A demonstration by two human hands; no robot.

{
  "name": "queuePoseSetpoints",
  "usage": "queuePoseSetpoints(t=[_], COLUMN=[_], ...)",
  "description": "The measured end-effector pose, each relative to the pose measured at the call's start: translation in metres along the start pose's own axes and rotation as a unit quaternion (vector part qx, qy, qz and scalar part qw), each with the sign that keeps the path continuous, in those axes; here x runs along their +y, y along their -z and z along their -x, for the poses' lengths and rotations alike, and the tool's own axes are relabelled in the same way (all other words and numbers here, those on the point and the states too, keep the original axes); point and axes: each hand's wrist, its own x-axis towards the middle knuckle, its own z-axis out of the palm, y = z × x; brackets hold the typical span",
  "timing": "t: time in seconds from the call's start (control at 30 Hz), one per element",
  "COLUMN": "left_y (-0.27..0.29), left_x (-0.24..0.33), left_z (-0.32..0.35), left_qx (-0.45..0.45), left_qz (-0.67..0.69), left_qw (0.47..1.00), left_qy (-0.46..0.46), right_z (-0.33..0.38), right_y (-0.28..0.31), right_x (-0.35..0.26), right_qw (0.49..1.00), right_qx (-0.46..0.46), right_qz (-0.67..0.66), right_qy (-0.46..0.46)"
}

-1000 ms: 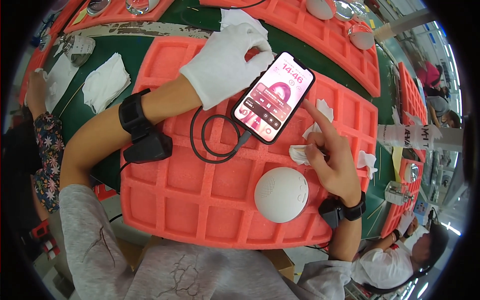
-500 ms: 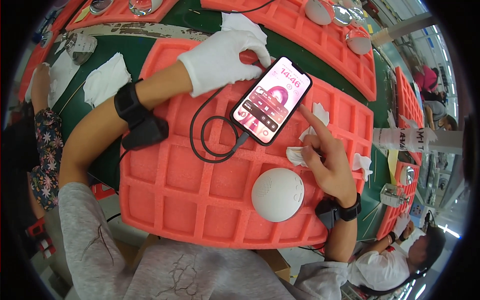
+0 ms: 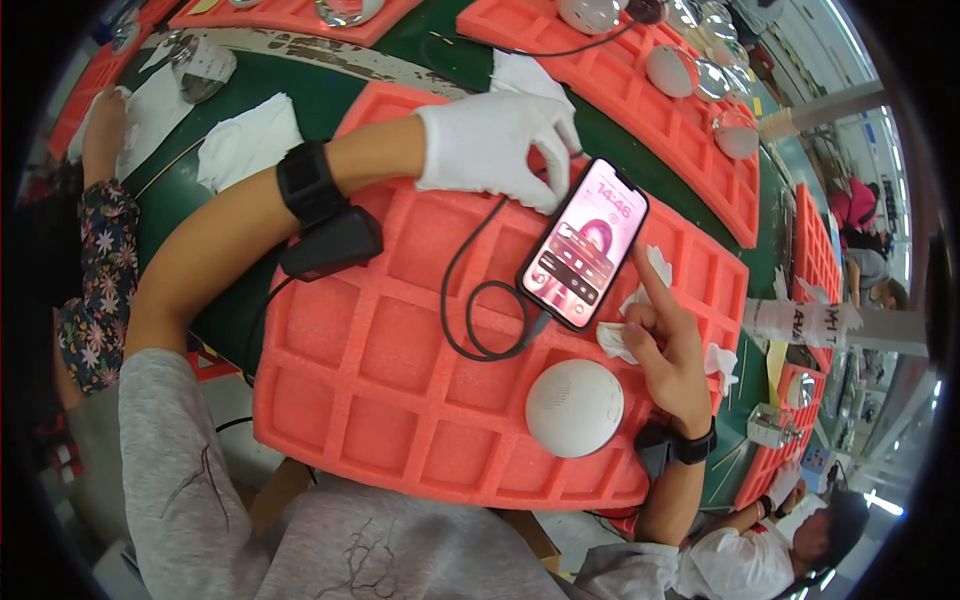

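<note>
- Fingers (image 3: 548,150) on the gloved left hand (image 3: 490,145) are pinched shut on the top edge of the smartphone (image 3: 585,257), propping it tilted with its lit screen facing up.
- Right hand (image 3: 668,345) is bare, sitting just right of the phone: index finger stuck out with the tip right at the phone's right edge, other fingers curled in around a crumpled white tissue (image 3: 615,338). So that one's closed on the tissue, not on the phone.
- Phone sits over the upper right part of the orange foam tray (image 3: 380,370), and that tray lies on the green tabletop (image 3: 225,215).
- Black cable (image 3: 470,310) runs from the phone's lower end and loops just left of the phone, across the tray cells.
- White round speaker (image 3: 574,407) sits in a tray cell just below the phone, near the right wrist.
- Black wrist device (image 3: 320,215) is strapped on the left forearm, well left of the phone.
- What could go wrong, my guess: the phone is only held by a pinch at one edge, so a firm poke from that index finger could pivot it or slip it out of the glove.
- Also, that slack cable loop lies close to both hands; if a wrist snags it, it'd likely tug the phone or yank the plug.
- Speaker is close under the phone, so a dropped phone may well knock it.
</note>
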Motion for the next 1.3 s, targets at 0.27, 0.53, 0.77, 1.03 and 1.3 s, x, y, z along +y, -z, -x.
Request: queuePoseSetpoints(t=[0.27, 0.53, 0.77, 1.03, 1.3], left_y=[0.009, 0.001, -0.001, -0.002, -0.003], left_x=[0.021, 0.013, 0.014, 0.009, 0.018], left_z=[-0.001, -0.004, -0.005, -0.005, -0.006], left_qx=[-0.044, -0.009, -0.013, 0.011, 0.024], left_qz=[0.081, 0.027, 0.036, -0.035, 0.003], left_qw=[0.988, 0.997, 0.996, 0.999, 0.999], left_qy=[0.120, 0.075, 0.083, 0.012, 0.046], right_z=[0.001, 0.001, 0.004, 0.005, 0.000], right_y=[0.000, 0.000, 0.006, 0.003, 0.009], right_x=[-0.001, 0.000, -0.001, -0.001, -0.002], right_qw=[1.000, 1.000, 1.000, 0.999, 0.999], right_qx=[0.001, 0.014, -0.011, -0.007, -0.043], right_qz=[0.008, 0.008, 0.021, -0.046, -0.021], right_qy=[-0.018, -0.012, -0.017, -0.023, -0.014])
